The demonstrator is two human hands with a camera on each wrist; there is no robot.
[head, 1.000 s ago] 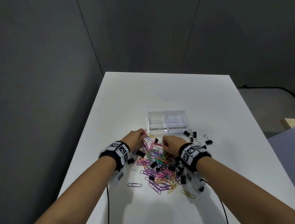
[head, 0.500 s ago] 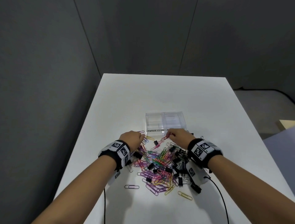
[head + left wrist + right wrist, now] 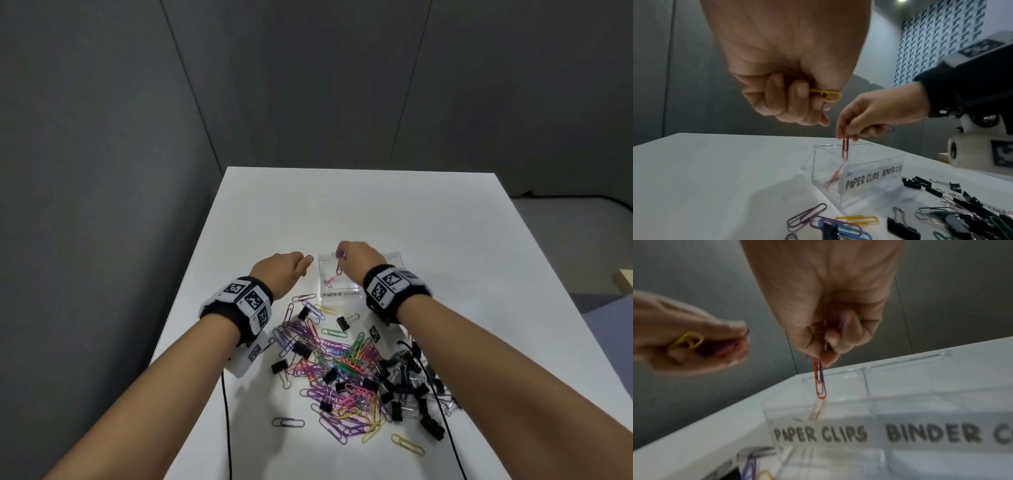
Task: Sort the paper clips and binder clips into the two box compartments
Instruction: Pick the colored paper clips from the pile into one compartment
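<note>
While the right hand (image 3: pixel 356 260) pinches thin red and purple wire paper clips (image 3: pixel 819 381) above the clear plastic box (image 3: pixel 857 170)'s PAPER CLIPS compartment, the left hand (image 3: pixel 789 91) beside it curls round a yellow clip (image 3: pixel 828 96).

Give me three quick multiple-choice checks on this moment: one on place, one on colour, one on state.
1. The right hand is above:
A. the PAPER CLIPS compartment
B. the BINDER CLIPS compartment
C. the table's near edge

2. The clip sticking out of the left hand is:
A. green
B. yellow
C. black

3. The red paper clip is:
A. flat on the table
B. clamped in a binder clip
C. pinched, hanging down

Answers: 1 A, the hand sits over the box half behind that label. 2 B, the yellow paper clip shows in both wrist views. 3 C, it dangles from the fingertips into the compartment.
</note>
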